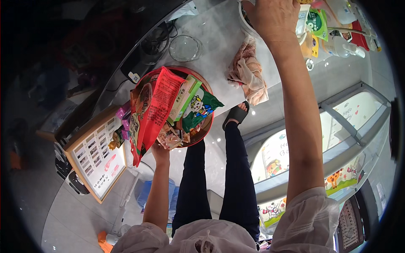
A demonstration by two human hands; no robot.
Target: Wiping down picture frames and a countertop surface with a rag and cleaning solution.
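My left hand (160, 154) is at the near edge of a round red container (210, 126), its fingers hidden underneath. In that container lie a large red printed food bag (158, 107), a slim green-and-white box (184, 99), a green snack packet (201, 109) with a cartoon figure, and small pinkish wrapped packets (169, 136). My right hand (273, 17) reaches to the top of the view, over a white-rimmed round container (248, 27). Its fingertips are cut off by the frame, so their grip is hidden. A crumpled stained cloth (248, 72) lies below it, hanging over the table's edge.
On the grey table (215, 41) stands a clear glass bowl (185, 48). Bottles (340, 46) and packets (317, 23) crowd the right end. A wooden picture frame (98, 155) leans at left. A folding baby-print fence (357, 136) stands right of my legs.
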